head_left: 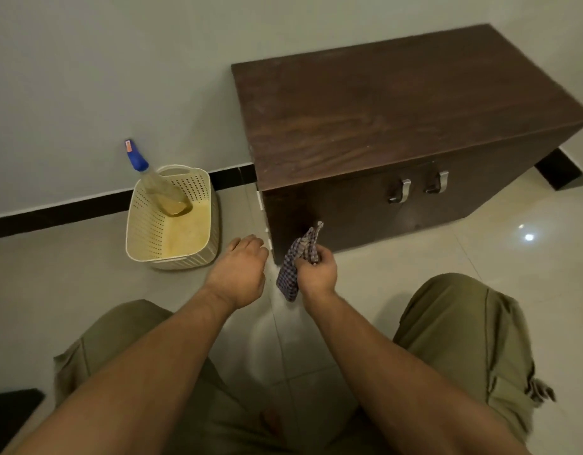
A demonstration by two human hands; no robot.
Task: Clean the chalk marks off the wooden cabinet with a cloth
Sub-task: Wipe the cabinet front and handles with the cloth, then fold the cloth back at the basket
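A dark brown wooden cabinet (398,119) stands against the wall, with two metal door handles (418,188) on its front. Faint pale smears show on its top. My right hand (316,270) is shut on a blue-and-white checked cloth (295,264), held just in front of the cabinet's lower left corner; the cloth hangs down from the fist. My left hand (239,270) hovers beside it to the left, palm down, fingers loosely curled, holding nothing.
A cream perforated plastic basket (142,231) sits on the tiled floor left of the cabinet, with a spray bottle (158,185) with a blue nozzle leaning inside it. My knees in olive shorts (474,326) frame the bottom. A black skirting runs along the wall.
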